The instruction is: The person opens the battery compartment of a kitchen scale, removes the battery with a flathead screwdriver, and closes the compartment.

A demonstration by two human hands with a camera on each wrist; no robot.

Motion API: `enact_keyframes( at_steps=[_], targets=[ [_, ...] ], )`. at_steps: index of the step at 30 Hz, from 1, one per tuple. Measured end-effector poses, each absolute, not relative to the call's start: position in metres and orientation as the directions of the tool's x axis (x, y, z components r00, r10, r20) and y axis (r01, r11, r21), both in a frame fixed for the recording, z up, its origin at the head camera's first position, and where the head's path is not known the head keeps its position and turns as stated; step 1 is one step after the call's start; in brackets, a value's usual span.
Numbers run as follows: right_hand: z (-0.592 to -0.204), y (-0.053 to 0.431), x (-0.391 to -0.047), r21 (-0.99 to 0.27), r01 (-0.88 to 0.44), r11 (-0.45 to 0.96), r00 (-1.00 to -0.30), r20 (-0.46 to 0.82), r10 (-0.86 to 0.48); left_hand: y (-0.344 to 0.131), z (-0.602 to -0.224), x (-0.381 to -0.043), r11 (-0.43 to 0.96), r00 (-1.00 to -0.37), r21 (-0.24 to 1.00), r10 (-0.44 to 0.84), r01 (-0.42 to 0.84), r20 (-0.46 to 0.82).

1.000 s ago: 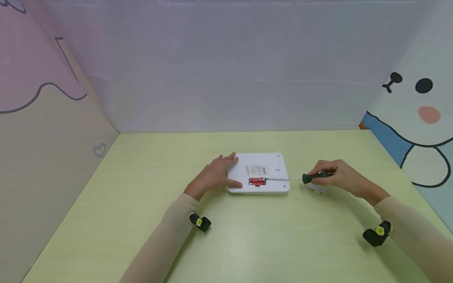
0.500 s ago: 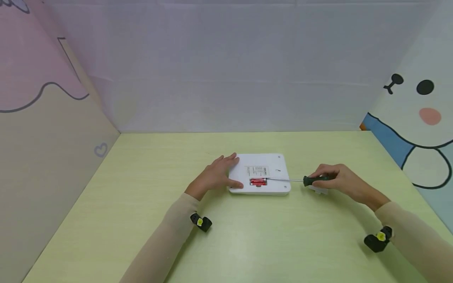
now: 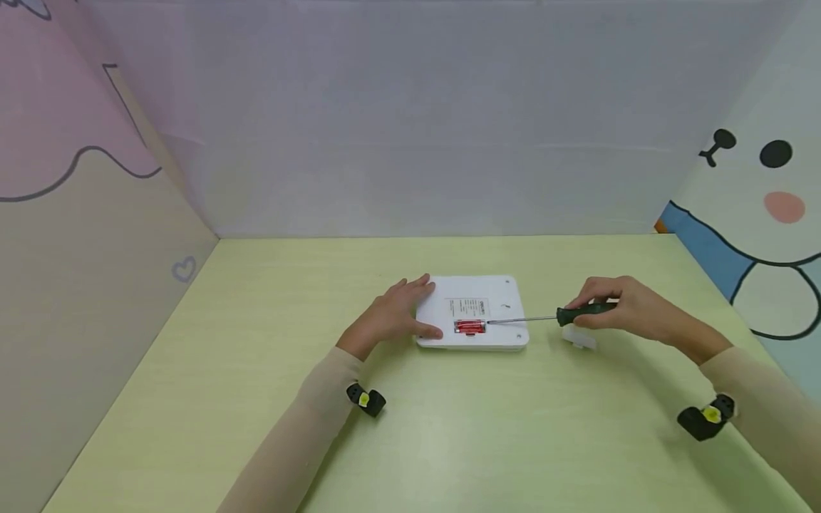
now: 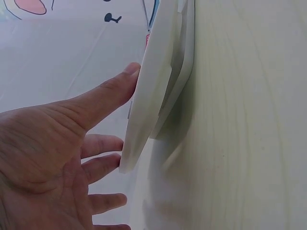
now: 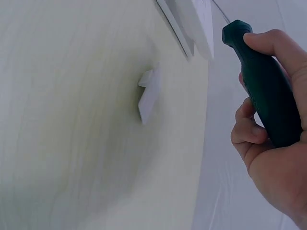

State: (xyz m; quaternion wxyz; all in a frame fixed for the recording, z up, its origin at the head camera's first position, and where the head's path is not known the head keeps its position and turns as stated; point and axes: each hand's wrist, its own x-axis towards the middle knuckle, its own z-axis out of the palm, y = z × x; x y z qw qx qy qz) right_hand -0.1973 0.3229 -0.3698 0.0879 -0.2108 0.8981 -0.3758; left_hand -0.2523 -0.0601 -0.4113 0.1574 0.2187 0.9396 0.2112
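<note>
A white flat electronic device [image 3: 500, 292] lies underside up, with a printed label and screw holes at its corners. Red batteries [image 3: 470, 326] sit in its uncovered compartment. My left hand [image 3: 393, 313] rests on the device's left edge, thumb on the upper face and fingers spread along the side. In the right wrist view, my right hand [image 5: 278, 172] grips the green handle of a screwdriver [image 5: 266, 91]. Its thin shaft slants down leftward in the head view, tip right at the compartment's right end. Below that handle, a small white battery cover [image 3: 579, 338] lies on the table.
The pale yellow-green table [image 3: 398, 442] reaches back to a plain light wall sheet [image 3: 410, 128]. Cartoon-printed panels flank it, a pink and beige one [image 3: 77, 285] at left and a bear-like face [image 3: 737, 185] at right. Black cameras sit on both wrists.
My right hand has moved up and to the right with the screwdriver, its tip shifting from over the batteries' right end to just beside the compartment. The left hand and device stay put.
</note>
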Motion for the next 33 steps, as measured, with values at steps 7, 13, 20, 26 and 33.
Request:
enact_keyframes(
  at_steps=[7, 13, 20, 26, 33],
  targets=[
    [-0.348, 0.317, -0.194, -0.647, -0.367, 0.669, -0.884, 0.019, -0.467, -0.058, -0.410, -0.252, 0.816, -0.851, 0.463, 0.480, 0.345, -0.214],
    [-0.328, 0.303, -0.192, -0.563, -0.426, 0.708, -0.856, -0.003, -0.517, -0.058, -0.409, -0.251, 0.822, -0.853, 0.458, 0.473, 0.338, -0.219],
    [-0.298, 0.274, -0.202, -0.419, -0.494, 0.761, -0.821, -0.064, -0.568, -0.059, -0.407, -0.250, 0.827, -0.855, 0.452, 0.467, 0.333, -0.225],
    [-0.278, 0.251, -0.208, -0.305, -0.526, 0.794, -0.800, -0.138, -0.584, -0.058, -0.407, -0.250, 0.829, -0.857, 0.451, 0.463, 0.329, -0.226],
    [-0.267, 0.240, -0.216, -0.250, -0.555, 0.793, -0.776, -0.188, -0.602, -0.054, -0.408, -0.253, 0.832, -0.858, 0.445, 0.462, 0.332, -0.223]
  ],
)
